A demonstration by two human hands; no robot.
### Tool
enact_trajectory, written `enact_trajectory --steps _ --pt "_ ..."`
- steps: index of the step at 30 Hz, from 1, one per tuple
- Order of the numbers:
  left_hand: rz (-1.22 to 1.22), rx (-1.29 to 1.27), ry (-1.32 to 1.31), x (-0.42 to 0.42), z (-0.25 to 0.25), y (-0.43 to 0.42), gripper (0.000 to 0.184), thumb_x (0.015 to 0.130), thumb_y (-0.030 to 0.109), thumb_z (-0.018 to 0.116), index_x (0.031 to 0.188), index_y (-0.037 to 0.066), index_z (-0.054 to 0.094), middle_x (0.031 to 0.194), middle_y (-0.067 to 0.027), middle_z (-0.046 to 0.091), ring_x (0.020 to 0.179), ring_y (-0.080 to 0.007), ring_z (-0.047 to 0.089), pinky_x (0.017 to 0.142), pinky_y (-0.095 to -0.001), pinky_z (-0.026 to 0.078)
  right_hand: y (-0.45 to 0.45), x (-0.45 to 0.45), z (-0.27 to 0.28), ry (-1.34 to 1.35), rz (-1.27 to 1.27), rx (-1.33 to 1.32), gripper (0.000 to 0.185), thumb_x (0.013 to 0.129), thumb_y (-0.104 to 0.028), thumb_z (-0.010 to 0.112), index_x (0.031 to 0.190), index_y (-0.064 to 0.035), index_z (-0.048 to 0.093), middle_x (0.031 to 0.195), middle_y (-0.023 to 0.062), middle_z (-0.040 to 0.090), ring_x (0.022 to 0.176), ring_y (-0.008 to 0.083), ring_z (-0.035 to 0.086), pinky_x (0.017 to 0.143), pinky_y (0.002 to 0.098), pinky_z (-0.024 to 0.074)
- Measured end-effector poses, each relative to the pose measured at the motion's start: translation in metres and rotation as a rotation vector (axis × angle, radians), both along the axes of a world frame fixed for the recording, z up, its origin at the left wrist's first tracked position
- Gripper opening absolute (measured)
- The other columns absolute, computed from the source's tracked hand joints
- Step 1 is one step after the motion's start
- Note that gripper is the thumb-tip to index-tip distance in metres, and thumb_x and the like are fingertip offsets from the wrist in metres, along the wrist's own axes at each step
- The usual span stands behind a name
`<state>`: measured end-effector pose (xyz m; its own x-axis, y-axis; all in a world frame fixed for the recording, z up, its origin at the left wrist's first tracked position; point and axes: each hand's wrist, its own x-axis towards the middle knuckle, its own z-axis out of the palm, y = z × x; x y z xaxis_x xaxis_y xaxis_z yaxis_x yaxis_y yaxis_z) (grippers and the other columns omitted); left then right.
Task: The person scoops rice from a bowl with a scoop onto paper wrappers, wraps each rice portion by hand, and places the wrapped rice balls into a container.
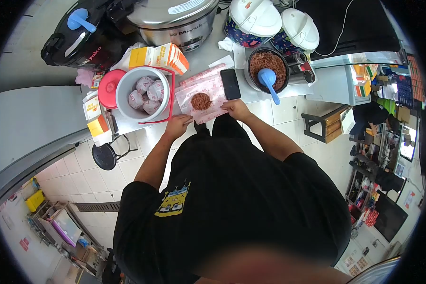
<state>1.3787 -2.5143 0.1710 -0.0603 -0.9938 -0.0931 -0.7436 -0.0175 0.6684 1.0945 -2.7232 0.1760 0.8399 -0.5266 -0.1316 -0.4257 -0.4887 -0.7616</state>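
Note:
A sheet of printed wrapping paper [216, 101] lies at the table's front edge with a round, flat mound of brown rice [201, 101] on it. My left hand [179, 126] pinches the paper's near left corner. At the near right corner, my right hand [236, 110] has its fingers closed on the same sheet. More printed paper [203, 74] lies just behind, beside a dark phone [230, 84]. To the right, a pot of brown rice [270, 57] has a blue scoop [267, 78] resting in it. Left of the paper, a white bucket [122, 97] holds several paper-wrapped bundles [155, 91].
A red lid [110, 89] and cardboard boxes [165, 57] sit around the bucket. Behind stand a black cooker [87, 49], a steel cooker [175, 33] and two patterned containers [253, 23]. A black stool [104, 156] is below left; another person [370, 118] is far right.

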Motion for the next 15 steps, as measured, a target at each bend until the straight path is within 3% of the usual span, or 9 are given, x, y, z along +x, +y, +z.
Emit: enact_trajectory --steps 3,5,6,7,8,10,12,14,15 --pt "0.221 0.026 0.215 -0.005 0.001 0.011 0.026 0.096 0.019 0.062 0.116 0.006 0.072 0.107 -0.0139 0.074 0.097 -0.0297 0.071 0.088 -0.0361 0.053 -0.002 0.013 0.004 -0.197 -0.137 0.095 0.016 0.085 -0.008 0.073 0.099 -0.0077 0.078 0.09 0.0141 0.075 0.083 0.0277 0.072 0.075 0.0366 0.0554" --pt "0.486 0.022 0.421 -0.008 -0.022 0.014 0.03 0.1 0.026 0.059 0.117 0.004 0.07 0.096 -0.0194 0.073 0.088 -0.0312 0.071 0.077 -0.0369 0.054 -0.008 0.021 -0.016 -0.141 -0.246 0.248 0.015 0.087 -0.01 0.073 0.1 -0.0065 0.078 0.086 0.015 0.074 0.081 0.026 0.072 0.074 0.0359 0.0544" --pt "0.492 0.023 0.422 -0.008 -0.02 0.01 0.03 0.1 0.026 0.059 0.117 0.004 0.07 0.096 -0.0194 0.073 0.088 -0.0312 0.071 0.077 -0.0369 0.054 -0.012 0.025 -0.034 -0.085 -0.362 0.398 0.015 0.089 -0.012 0.073 0.101 -0.0052 0.077 0.082 0.0159 0.073 0.078 0.0243 0.071 0.072 0.0353 0.0534" --pt "0.62 0.102 0.389 -0.01 -0.015 0.002 0.031 0.101 0.028 0.058 0.116 0.003 0.07 0.092 -0.0198 0.072 0.085 -0.0318 0.07 0.076 -0.0386 0.053 -0.017 0.027 -0.057 -0.142 -0.416 0.441 0.021 0.089 -0.021 0.074 0.102 -0.0043 0.077 0.078 0.0158 0.072 0.075 0.0226 0.069 0.071 0.0348 0.052" --pt "0.746 0.182 0.356 -0.01 -0.015 -0.006 0.033 0.102 0.03 0.056 0.115 0.002 0.069 0.088 -0.0202 0.071 0.083 -0.0325 0.069 0.074 -0.0403 0.052 -0.024 0.032 -0.061 -0.139 -0.412 0.44 0.021 0.089 -0.021 0.074 0.102 -0.0043 0.077 0.078 0.0158 0.072 0.075 0.0226 0.069 0.071 0.0348 0.052" --pt "0.752 0.201 0.354 -0.002 -0.042 -0.02 0.036 0.103 0.033 0.053 0.114 0.001 0.067 0.089 -0.0191 0.068 0.085 -0.0314 0.067 0.079 -0.0407 0.05 -0.032 0.04 -0.063 0.102 -0.441 0.37 0.031 0.089 -0.033 0.073 0.103 -0.0055 0.077 0.084 0.0179 0.073 0.081 0.0278 0.071 0.076 0.0382 0.0538" --pt "0.761 0.221 0.353 0.003 -0.049 -0.034 0.04 0.104 0.035 0.051 0.113 -0.001 0.065 0.09 -0.0179 0.066 0.088 -0.0302 0.065 0.083 -0.0411 0.049 -0.037 0.046 -0.055 0.227 -0.425 0.297 0.032 0.09 -0.032 0.073 0.103 -0.0036 0.077 0.086 0.0151 0.074 0.078 0.0243 0.071 0.075 0.0365 0.0538" --pt "0.811 0.434 0.184 0.0 -0.027 -0.051 0.037 0.099 0.03 0.056 0.123 0.001 0.062 0.109 -0.0203 0.067 0.105 -0.0351 0.064 0.092 -0.0404 0.048 -0.038 0.051 -0.053 0.349 -0.402 0.224 0.033 0.09 -0.032 0.073 0.103 -0.0018 0.077 0.088 0.0122 0.076 0.074 0.0208 0.07 0.073 0.0348 0.0538" --pt "0.819 0.435 0.186 -0.009 -0.022 -0.052 0.037 0.099 0.03 0.056 0.123 0.001 0.062 0.109 -0.0203 0.067 0.105 -0.0351 0.064 0.092 -0.0404 0.048 -0.039 0.051 -0.053 0.376 -0.419 0.285 0.036 0.088 -0.037 0.071 0.103 -0.0054 0.077 0.092 0.0164 0.075 0.085 0.0286 0.071 0.08 0.0387 0.0544"
